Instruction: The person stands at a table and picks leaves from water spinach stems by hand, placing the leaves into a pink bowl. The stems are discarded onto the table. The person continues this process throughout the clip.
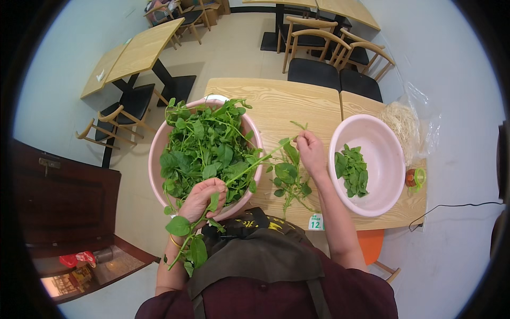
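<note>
My left hand (204,197) grips a long leafy green stem (249,168) in front of a large pink basin (153,159) heaped with leafy greens (207,147). The stem runs up and right to my right hand (310,149), whose fingers are closed on its far end. Its leafy lower part hangs over my left wrist. Beneath and left of my right hand, loose leafy stems (287,173) lie on the wooden table (279,99). To the right stands a second pink basin (384,163) with a small pile of picked leaves (354,171) in it.
At the table's right side are a clear plastic bag of pale dried strands (400,123) and a small jar with a green lid (416,179). A numbered card (316,222) sits at the near edge. Chairs (314,73) stand beyond the table; a black cable (450,205) runs along the right wall.
</note>
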Demonstrator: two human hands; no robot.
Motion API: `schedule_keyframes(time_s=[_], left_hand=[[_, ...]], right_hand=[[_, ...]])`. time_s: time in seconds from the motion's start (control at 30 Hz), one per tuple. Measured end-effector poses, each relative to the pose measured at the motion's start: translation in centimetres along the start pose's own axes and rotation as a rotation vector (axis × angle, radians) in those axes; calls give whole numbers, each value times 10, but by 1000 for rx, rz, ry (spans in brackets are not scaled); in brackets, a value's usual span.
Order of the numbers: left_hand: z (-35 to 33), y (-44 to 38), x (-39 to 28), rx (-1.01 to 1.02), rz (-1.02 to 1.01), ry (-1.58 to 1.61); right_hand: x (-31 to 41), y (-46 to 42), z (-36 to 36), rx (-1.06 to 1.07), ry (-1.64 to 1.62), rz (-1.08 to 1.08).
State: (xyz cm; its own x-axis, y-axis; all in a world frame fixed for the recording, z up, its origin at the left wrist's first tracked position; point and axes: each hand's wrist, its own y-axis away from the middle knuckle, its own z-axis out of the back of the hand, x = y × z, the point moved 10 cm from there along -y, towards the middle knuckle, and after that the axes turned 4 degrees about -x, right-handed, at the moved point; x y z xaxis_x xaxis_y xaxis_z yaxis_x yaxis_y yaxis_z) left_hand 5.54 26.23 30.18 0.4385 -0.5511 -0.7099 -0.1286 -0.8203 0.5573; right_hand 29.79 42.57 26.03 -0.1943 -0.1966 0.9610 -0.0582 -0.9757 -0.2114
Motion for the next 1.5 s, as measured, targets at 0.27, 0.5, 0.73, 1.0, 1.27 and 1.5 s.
schedule_keyframes(time_s=[0.27, 0.5, 0.73, 1.0, 1.27, 1.5], left_hand=[[14, 14, -7, 33, 48, 265], [10, 13, -2, 147, 139, 435], [-12, 6, 11, 251, 259, 506], [-17, 10, 15, 290, 265, 550], [-10, 10, 20, 268, 256, 564], [-14, 8, 13, 248, 236, 468]], right_hand=[[-16, -16, 121, -299, 44, -185], [41, -4, 199, -375, 986, 225], [44, 30, 29, 273, -476, -354], [51, 21, -42, 336, -1027, -390], [77, 1, -14, 268, -395, -106], [125, 6, -12, 274, 247, 362]])
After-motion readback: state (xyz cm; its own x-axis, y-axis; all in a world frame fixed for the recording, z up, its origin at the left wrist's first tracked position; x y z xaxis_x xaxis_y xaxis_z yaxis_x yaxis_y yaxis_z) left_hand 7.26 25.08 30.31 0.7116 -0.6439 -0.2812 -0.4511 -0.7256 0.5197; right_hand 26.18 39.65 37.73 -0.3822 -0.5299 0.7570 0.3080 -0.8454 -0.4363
